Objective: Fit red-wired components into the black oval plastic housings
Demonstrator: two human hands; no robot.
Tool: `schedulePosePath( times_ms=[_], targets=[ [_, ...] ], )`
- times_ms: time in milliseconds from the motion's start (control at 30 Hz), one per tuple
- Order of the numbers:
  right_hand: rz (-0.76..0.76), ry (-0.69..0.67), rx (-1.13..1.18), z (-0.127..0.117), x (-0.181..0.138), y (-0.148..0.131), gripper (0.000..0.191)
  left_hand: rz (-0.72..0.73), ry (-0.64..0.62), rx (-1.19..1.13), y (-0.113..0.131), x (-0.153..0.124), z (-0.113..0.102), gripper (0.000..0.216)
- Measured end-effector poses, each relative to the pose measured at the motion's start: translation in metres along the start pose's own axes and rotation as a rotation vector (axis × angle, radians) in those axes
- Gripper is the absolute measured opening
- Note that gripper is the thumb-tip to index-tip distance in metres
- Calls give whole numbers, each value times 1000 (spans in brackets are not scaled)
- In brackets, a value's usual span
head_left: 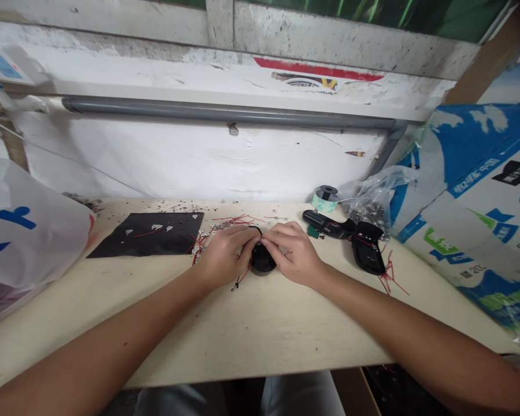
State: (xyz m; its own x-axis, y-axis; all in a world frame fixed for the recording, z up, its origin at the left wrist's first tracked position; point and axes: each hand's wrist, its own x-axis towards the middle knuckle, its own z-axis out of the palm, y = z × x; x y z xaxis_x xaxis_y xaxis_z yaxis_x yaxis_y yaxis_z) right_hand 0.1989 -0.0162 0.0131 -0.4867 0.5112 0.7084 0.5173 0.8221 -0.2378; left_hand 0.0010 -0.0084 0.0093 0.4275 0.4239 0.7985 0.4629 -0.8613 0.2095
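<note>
One black round part [262, 261] rests between left hand [223, 255] and right hand [297, 255], both curled shut on it, fingertips hiding its top. One red wire [244, 273] trails below the left hand. Two black casings [370, 249] lie beyond the right hand.

head view, looking down, close over table [260, 341]

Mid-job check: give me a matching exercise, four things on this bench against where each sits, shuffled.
1 black mat
2 round black part
3 clear bag
4 tape roll

A between the left hand and right hand
B leaning on the blue-and-white box
C near the back wall, left of the bag
D flat on the table, left of both hands

Pairs: 1-D, 2-A, 3-B, 4-C
</note>
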Motion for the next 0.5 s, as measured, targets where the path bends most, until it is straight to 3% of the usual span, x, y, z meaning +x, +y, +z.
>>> schedulePosePath(
  times_ms=[500],
  targets=[
    [-45, -41, -94, 0, -1, -3, 22, 9, -56, 11, 5, 2, -2, 22]
  ],
)
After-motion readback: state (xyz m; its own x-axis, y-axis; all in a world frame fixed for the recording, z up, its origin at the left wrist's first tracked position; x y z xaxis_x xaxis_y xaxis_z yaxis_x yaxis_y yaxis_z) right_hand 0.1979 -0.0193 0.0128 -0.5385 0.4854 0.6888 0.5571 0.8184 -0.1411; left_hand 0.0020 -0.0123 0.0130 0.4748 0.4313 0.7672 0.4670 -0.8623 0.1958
